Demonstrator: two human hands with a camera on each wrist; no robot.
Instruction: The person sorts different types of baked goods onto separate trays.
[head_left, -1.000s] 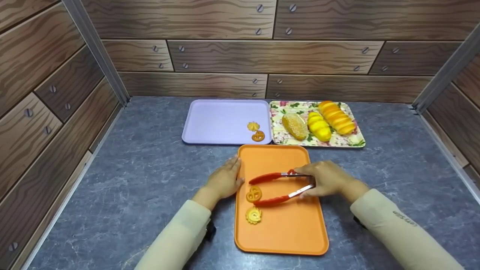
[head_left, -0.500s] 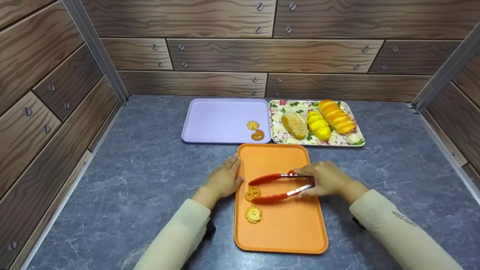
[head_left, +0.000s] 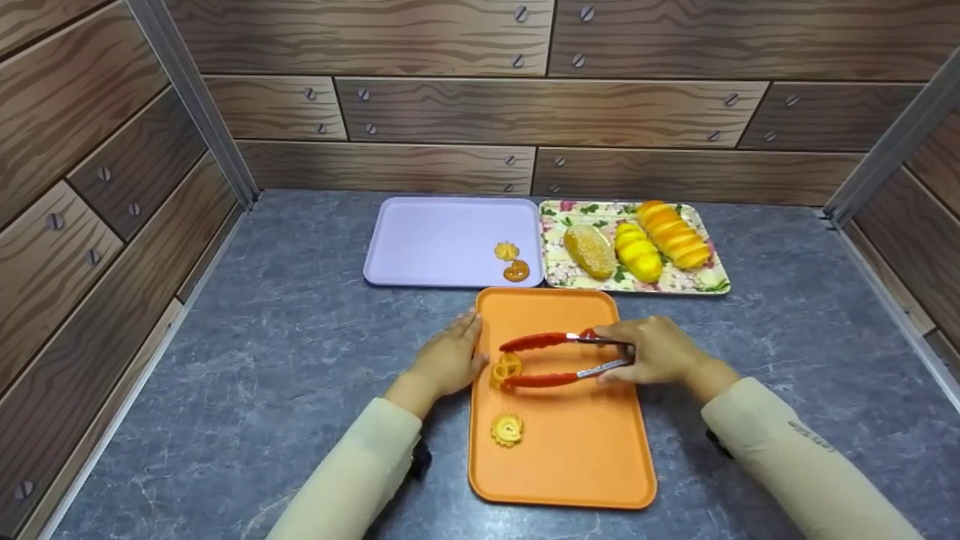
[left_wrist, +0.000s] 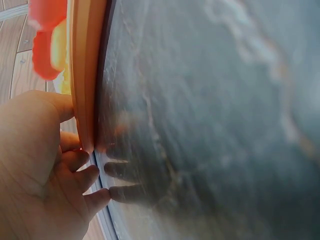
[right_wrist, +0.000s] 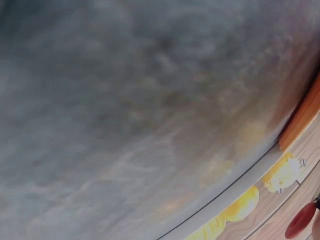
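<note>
My right hand (head_left: pixel 654 351) grips red-tipped metal tongs (head_left: pixel 559 360) over the orange tray (head_left: pixel 577 450). The tong tips lie on either side of a pretzel-shaped cookie (head_left: pixel 505 369) near the tray's left side. A round swirl cookie (head_left: pixel 507 429) lies on the tray below it. My left hand (head_left: pixel 448 358) rests flat against the tray's left rim (left_wrist: pixel 86 75), fingers straight on the counter. The right wrist view shows mostly blurred counter and a red tong end (right_wrist: pixel 302 221).
A lilac tray (head_left: pixel 435 241) at the back holds two small cookies (head_left: pixel 511 261). Beside it a floral tray (head_left: pixel 701 283) carries a seeded bun (head_left: pixel 589 251) and two yellow-orange loaves (head_left: pixel 660 238). Wood-panel walls enclose the grey marble counter (head_left: pixel 300 352) on three sides.
The tongs and the pretzel cookie between their tips have moved up the tray, away from the swirl cookie. The left hand has stayed at the rim.
</note>
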